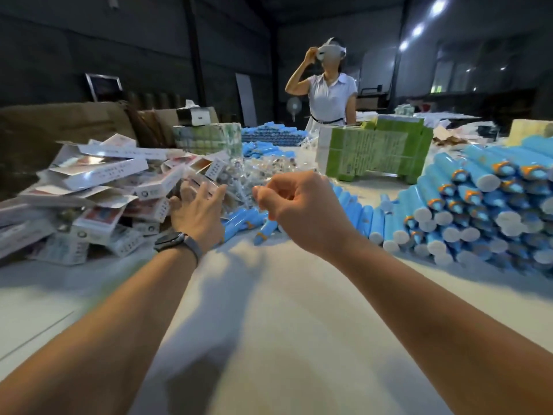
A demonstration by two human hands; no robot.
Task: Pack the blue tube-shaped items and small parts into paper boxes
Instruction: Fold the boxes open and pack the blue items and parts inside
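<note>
Far left, on the pale table (269, 310): a loose heap of flat paper boxes (98, 190), white with red and grey print, several with flaps open, lying at all angles. Behind the heap, brown cartons (68, 124) and a black-and-white tissue box (193, 115) atop a stack of green-printed packs (209, 139). Just right of the heap, the left hand (197, 208), dark watch (172, 239) on the wrist, fingers straight and slightly spread, fingertips at the edge of the nearest boxes; contact with them impossible to judge, nothing gripped. Beyond the fingertips, a mound of small parts in clear wrappers (257, 172), reaching back toward the middle of the table. Below that mound and between the two hands, a few loose blue tubes (248, 223) flat on the table, orange collars showing. Centre, the right hand (296, 205), raised above the table, fingers curled into a loose fist, thumb against the forefinger; anything pinched there too small and blurred to tell. Far centre, more blue tubes in a row (272, 134), and a person in a white short-sleeved top (329, 97) standing across the table, one hand up at a white headset. Right of centre, a block of green and white cartons (374, 151). Far right, a large stacked pile of blue tubes (484, 205), white caps and orange collars facing the camera, well apart from both hands.
</note>
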